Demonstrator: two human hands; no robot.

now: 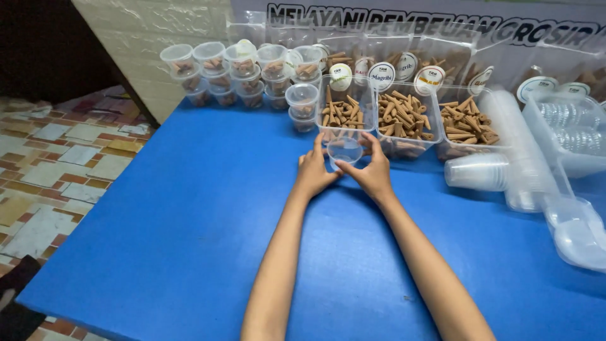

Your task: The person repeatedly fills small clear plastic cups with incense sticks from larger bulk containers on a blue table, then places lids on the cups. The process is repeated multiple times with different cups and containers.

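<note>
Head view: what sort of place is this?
Likely a small packing station for wholesale goods: open clear tubs of brown cones, stacked filled lidded cups, empty cups, all on a blue table.

At the centre of the frame, the left hand (314,172) and right hand (372,172) cup a small clear cup (344,151) standing on the blue table (189,240), fingers touching its sides. Just above it sit three clear trays (404,117) of brown cones. Lidded tubs (233,72) stack in the upper left. A sleeve of empty cups (476,172) lies at right, near loose lids (577,237). Tiled floor (57,158) shows at left.
</note>
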